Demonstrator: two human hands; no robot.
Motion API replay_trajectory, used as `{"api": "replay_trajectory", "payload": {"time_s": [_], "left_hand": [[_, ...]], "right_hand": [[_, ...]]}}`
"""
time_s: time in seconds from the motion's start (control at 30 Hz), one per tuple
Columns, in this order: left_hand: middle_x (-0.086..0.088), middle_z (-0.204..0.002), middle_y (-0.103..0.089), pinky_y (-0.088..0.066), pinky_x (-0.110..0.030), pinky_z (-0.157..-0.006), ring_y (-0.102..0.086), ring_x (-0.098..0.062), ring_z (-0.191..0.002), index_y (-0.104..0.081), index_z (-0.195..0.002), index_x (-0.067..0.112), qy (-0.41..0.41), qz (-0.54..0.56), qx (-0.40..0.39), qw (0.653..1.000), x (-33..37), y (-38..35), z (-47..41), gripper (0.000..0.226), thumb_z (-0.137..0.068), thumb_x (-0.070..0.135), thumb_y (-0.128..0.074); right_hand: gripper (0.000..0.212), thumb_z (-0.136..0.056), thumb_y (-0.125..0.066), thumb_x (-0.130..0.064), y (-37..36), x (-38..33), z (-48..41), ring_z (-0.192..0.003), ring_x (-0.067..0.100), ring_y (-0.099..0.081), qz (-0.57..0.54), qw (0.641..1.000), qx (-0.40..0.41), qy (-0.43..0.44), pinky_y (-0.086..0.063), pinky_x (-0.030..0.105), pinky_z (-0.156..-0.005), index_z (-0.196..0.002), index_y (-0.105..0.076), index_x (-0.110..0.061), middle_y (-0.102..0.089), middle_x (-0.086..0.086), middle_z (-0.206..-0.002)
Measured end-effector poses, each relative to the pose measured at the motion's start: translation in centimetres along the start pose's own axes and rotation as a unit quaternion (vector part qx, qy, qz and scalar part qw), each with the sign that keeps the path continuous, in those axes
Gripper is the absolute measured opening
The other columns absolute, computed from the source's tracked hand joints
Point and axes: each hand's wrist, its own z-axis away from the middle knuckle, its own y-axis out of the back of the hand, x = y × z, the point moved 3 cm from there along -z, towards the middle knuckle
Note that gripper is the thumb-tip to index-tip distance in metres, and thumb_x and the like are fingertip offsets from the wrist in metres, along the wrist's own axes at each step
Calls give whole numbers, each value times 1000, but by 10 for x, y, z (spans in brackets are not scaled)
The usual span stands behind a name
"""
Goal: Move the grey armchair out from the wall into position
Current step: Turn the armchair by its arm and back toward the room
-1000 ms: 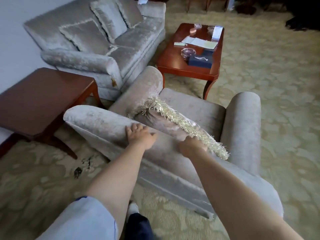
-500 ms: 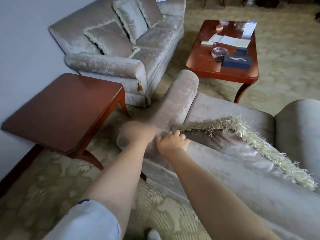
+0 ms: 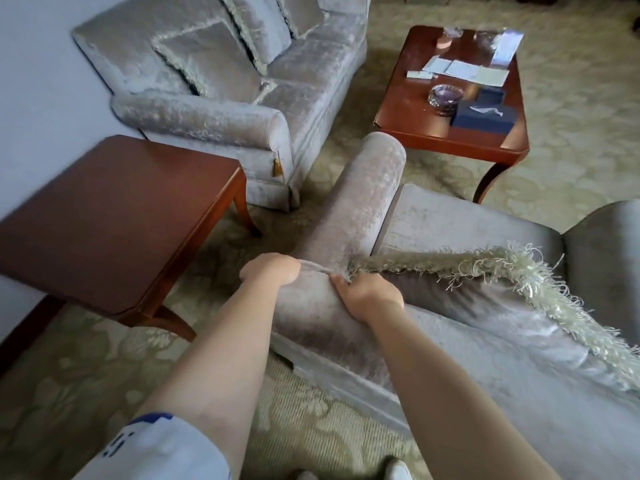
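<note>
Carpet [image 3: 581, 140] lay open at 2 o'clock | worktop [image 3: 114, 216] close at 9 o'clock | left hand [image 3: 272, 273], right hand [image 3: 367, 294] gripped armchair [image 3: 367, 202] corner

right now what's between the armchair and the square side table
Only patterned carpet lies between the armchair and the side table; they stand apart, seen in the head view.
</note>
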Motion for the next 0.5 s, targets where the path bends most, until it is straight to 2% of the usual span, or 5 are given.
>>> {"api": "replay_trajectory", "payload": {"time_s": [0.17,0.3,0.4,0.5], "left_hand": [[-13,-135,-50,-40,-39,-88,-50,-32,-116,-49,-135,15,-58,5,-3,998,-6,-8,6,55,-94,47,-30],[-10,-132,-52,-43,-40,-90,-52,-30,-109,-49,-135,30,-80,-8,-22,997,-28,-20,34,48,-95,41,-24],[-12,-131,-52,-43,-44,-94,-51,-32,-110,-47,-136,30,-46,-3,-51,998,-67,-45,56,50,-96,44,-21],[-16,-135,-50,-39,-43,-101,-48,-35,-120,-51,-133,14,13,45,-62,997,-104,-65,74,53,-96,48,-33]], "right_hand": [[72,-89,-25,-67,1,3,10,-110,32,-57,1,1000,-8,23,-38,36,-75,-114,-64,-13,-62,12,-121],[72,-90,-22,-65,-5,3,43,-109,32,-57,19,998,-29,54,-41,36,-77,-117,-62,-12,-61,13,-121],[71,-91,-20,-63,-27,-7,76,-107,34,-58,34,995,-53,84,-41,37,-76,-118,-60,-11,-61,15,-119],[69,-90,-21,-63,-51,-17,104,-105,35,-58,46,993,-55,97,-40,37,-73,-115,-60,-12,-62,16,-116]]}}
